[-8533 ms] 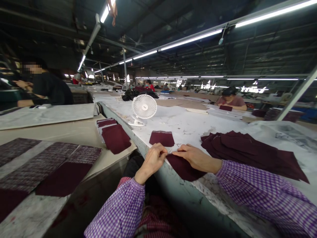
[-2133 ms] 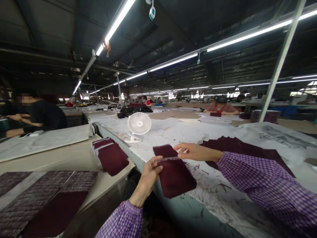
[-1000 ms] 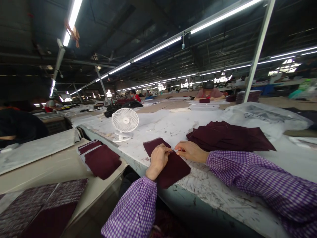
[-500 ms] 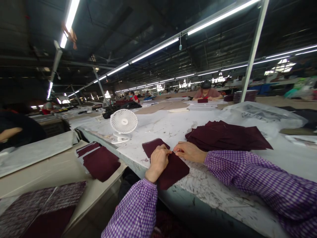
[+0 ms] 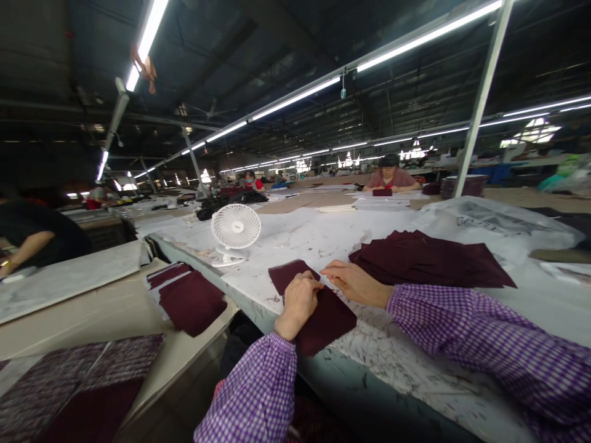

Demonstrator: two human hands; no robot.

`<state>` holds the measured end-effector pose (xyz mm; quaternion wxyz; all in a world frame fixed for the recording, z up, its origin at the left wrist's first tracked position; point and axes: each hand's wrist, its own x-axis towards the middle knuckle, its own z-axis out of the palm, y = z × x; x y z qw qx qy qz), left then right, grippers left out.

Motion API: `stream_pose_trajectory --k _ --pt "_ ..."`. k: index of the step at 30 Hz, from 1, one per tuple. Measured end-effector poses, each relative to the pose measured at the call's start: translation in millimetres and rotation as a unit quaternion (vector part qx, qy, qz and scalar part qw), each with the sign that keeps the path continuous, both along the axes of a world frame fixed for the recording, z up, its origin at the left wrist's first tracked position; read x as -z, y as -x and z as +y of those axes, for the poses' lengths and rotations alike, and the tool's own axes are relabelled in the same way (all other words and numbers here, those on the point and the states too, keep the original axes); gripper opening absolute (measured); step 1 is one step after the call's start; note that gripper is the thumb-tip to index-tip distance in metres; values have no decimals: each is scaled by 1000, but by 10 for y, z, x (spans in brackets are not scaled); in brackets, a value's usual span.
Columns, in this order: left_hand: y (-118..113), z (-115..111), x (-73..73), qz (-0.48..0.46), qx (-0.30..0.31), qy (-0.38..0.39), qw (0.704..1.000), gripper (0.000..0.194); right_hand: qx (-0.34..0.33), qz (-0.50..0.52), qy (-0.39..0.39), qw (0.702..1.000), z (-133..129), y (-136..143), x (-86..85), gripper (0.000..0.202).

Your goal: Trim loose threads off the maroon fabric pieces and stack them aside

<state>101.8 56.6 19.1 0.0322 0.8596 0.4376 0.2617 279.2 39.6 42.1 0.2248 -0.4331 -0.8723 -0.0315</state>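
In the head view, the left hand (image 5: 299, 301) bends its fingers over the upper edge of a maroon fabric panel (image 5: 331, 320), which lies at the near edge of the white-covered table (image 5: 392, 344); whether it pinches the cloth cannot be told. The right hand (image 5: 357, 284) has loosely curled fingers, their tips just beside that same edge; whether they grip anything is unclear. A second maroon piece (image 5: 287, 272) lies just beyond the left hand. A heap of maroon panels (image 5: 429, 261) spreads right of the right hand, near a clear plastic bag (image 5: 508, 224). Farther back stands a white clip-on fan (image 5: 236, 227). Across the table sits a co-worker (image 5: 399, 178).
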Motion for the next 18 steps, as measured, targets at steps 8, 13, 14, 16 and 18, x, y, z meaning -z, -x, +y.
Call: stream_pose_trajectory --k 8,13,14,16,18 --pt "228 -15 -107 -62 22 47 997 23 1 -18 18 1000 -87 105 132 27" --pt "500 -73 -27 -104 21 18 994 21 -20 -5 18 1000 -51 78 152 27" --pt "525 -86 -2 -107 28 6 994 21 -22 -6 22 999 -53 81 144 28" --pt "547 -108 36 -94 40 -22 995 23 -25 -14 35 999 -66 92 113 29" --pt "551 -122 54 -68 46 -49 995 26 -25 -25 54 998 -85 108 69 30"
